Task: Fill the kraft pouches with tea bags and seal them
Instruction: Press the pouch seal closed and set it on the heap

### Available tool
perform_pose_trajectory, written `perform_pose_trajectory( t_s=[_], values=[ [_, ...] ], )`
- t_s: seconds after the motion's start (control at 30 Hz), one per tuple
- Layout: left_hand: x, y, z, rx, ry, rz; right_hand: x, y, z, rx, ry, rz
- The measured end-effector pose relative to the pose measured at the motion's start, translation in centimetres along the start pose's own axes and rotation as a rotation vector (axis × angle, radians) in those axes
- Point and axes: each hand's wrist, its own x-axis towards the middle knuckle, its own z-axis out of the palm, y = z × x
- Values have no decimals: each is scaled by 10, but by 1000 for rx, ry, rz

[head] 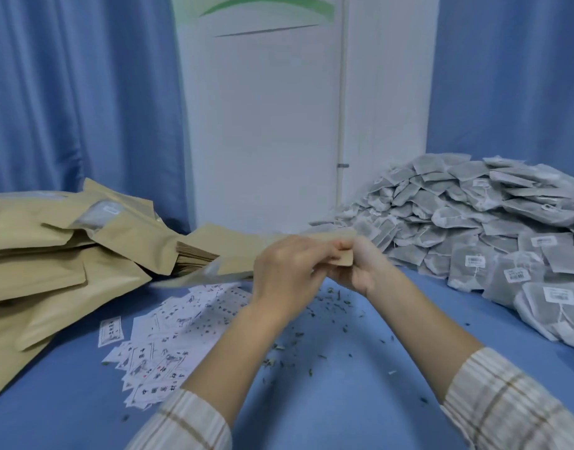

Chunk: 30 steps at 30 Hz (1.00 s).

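— Both hands are holding one kraft pouch (246, 254) above the blue table (311, 401), aren't they?

— Yes. The left hand (285, 274) is curling its fingers round the pouch's near edge, and the right hand (360, 264) is pinching its right end (342, 258).

— Which way is the pouch lying?

— Its long axis is running left to right, nearly level, with the blurred far end pointing left toward the pouch stack (68, 241).

— And the rest?

— Tea bags (473, 228) are lying heaped at the right, printed labels (168, 332) are lying under the left forearm, and tea crumbs (311, 319) are lying scattered between.
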Motion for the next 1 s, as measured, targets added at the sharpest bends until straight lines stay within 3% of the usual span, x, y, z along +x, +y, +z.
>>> perform_pose_trajectory(
  t_s=[0.1, 0.2, 0.27, 0.33, 0.4, 0.53, 0.67, 0.73, 0.83, 1.0],
  values=[
    [-35, -9, -5, -8, 21, -107, 2, 22, -21, 116, 122, -94],
    [-63, -17, -11, -103, 176, -610, 2, 35, -32, 176, 176, -152],
    [-62, -24, -16, -515, 202, -1096, 3, 43, -31, 142, 180, -150],
    [-53, -37, -20, -1123, 169, -1367, 8, 53, -21, 89, 129, -112],
    [-48, -51, -28, -1340, 201, -1397, 18, 63, -3, 64, 56, -73],
    [-52, -90, -62, -1276, 393, -1315, 53, 92, 56, 77, -79, -16],
    [-56, -146, -121, -1231, 655, -1083, 104, 139, 193, 80, -300, 103],
    [-57, -177, -152, -1222, 790, -1046, 116, 166, 275, 5, -462, 167],
    [-68, -217, -180, -1114, 805, -1200, 133, 211, 339, -164, -442, 264],
    [-86, -250, -169, -988, 643, -1515, 176, 259, 320, -402, -278, 218]
  ],
)
